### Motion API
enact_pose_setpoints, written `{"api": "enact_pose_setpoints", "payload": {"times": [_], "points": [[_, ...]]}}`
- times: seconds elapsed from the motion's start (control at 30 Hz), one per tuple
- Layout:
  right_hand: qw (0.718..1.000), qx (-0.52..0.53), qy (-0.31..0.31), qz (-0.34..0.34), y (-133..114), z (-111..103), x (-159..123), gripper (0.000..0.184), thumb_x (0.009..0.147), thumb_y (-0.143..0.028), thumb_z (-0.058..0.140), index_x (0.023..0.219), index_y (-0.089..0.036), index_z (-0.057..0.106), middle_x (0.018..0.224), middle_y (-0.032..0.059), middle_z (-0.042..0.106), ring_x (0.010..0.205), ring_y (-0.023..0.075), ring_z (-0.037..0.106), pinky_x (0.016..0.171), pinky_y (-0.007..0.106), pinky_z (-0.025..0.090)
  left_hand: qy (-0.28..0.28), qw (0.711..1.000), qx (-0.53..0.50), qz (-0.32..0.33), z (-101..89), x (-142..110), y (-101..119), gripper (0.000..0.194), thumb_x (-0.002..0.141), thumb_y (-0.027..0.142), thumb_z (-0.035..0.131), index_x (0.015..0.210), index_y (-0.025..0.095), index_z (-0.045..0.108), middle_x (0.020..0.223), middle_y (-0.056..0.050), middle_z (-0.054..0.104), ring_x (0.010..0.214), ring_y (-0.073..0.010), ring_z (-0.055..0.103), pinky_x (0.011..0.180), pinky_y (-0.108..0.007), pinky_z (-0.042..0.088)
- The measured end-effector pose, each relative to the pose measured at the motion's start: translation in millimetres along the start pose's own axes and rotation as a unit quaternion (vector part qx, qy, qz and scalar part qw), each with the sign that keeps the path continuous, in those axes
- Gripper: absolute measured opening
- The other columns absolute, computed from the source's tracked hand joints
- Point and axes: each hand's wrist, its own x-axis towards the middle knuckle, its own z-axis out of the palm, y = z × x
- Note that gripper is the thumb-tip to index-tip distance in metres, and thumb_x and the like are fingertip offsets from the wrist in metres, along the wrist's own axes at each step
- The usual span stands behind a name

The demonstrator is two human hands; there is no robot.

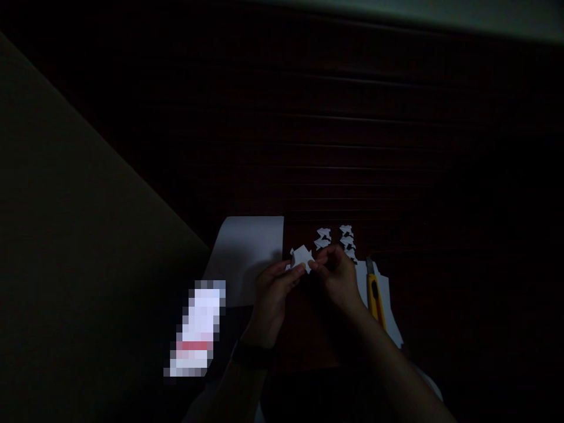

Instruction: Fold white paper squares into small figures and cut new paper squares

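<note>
A small piece of folded white paper [301,257], with a pointed top and little corners sticking out, is held up between both hands. My left hand [274,291] pinches its lower left part between thumb and fingers. From the other side, my right hand [339,276] grips its right edge with thumb and fingertips. Just behind the right hand lie several small folded white paper figures [346,241] in two columns. What the folded piece looks like underneath is hidden by the fingers.
A large white paper sheet [249,252] lies to the left. On the right, a yellow box cutter [375,298] rests on more white paper [386,288]. A bright pixelated rectangle [198,326] is at lower left. The scene is dark, with a slatted dark surface [330,153] beyond.
</note>
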Motion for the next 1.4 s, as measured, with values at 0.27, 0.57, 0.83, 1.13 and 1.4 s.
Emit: {"api": "enact_pose_setpoints", "payload": {"times": [0.27, 0.57, 0.83, 1.13, 1.4], "points": [[1.000, -0.004, -0.010, -0.006, 1.4, -3.0, 1.4, 0.015, 0.074, -0.021, 0.064, 0.085, -0.021, 0.053, 0.077, -0.0009, 0.058, 0.071, 0.0152, 0.055, 0.066, 0.027, 0.042, -0.028, 0.999, 0.021, -0.010, -3.6, -0.1, 1.2, 0.036, 0.062, 0.023, 0.078, 0.094, 0.013, 0.068, 0.088, -0.008, 0.071, 0.080, -0.0183, 0.066, 0.070, -0.026, 0.051], [0.996, 0.018, -0.086, 0.010, -2.9, -20.0, 9.4, 0.019, 0.073, -0.018, 0.065, 0.086, -0.021, 0.051, 0.071, -0.0022, 0.056, 0.068, 0.0144, 0.054, 0.064, 0.027, 0.042, -0.095, 0.984, 0.130, -0.071, -10.9, -0.7, 17.0, 0.036, 0.068, 0.031, 0.074, 0.099, 0.015, 0.068, 0.103, -0.013, 0.069, 0.093, -0.0240, 0.065, 0.074, -0.030, 0.051], [0.993, 0.044, -0.105, 0.009, -5.7, -17.4, 7.5, 0.025, 0.074, -0.023, 0.067, 0.096, -0.021, 0.054, 0.077, -0.0002, 0.060, 0.074, 0.0161, 0.058, 0.069, 0.029, 0.045, -0.046, 0.983, 0.181, 0.002, -10.1, 1.4, 13.4, 0.022, 0.063, 0.028, 0.076, 0.079, 0.012, 0.072, 0.075, -0.007, 0.072, 0.068, -0.0162, 0.065, 0.058, -0.023, 0.046], [0.992, 0.030, -0.113, 0.038, -3.3, -15.5, 6.8, 0.026, 0.072, -0.019, 0.065, 0.097, -0.022, 0.057, 0.069, -0.0024, 0.059, 0.065, 0.0149, 0.057, 0.060, 0.026, 0.044, -0.046, 0.972, 0.231, -0.006, -8.9, 0.6, 15.3, 0.028, 0.057, 0.029, 0.079, 0.080, 0.014, 0.071, 0.082, -0.008, 0.073, 0.076, -0.0208, 0.066, 0.064, -0.027, 0.048], [0.990, 0.055, -0.122, 0.047, -9.0, -18.6, 7.5, 0.029, 0.069, -0.019, 0.068, 0.096, -0.022, 0.058, 0.065, -0.0035, 0.058, 0.059, 0.0123, 0.054, 0.054, 0.023, 0.041, -0.132, 0.936, 0.326, 0.011, -15.4, 1.0, 24.9, 0.034, 0.077, 0.047, 0.059, 0.081, 0.016, 0.072, 0.075, -0.006, 0.073, 0.070, -0.0201, 0.066, 0.057, -0.026, 0.045]]}}
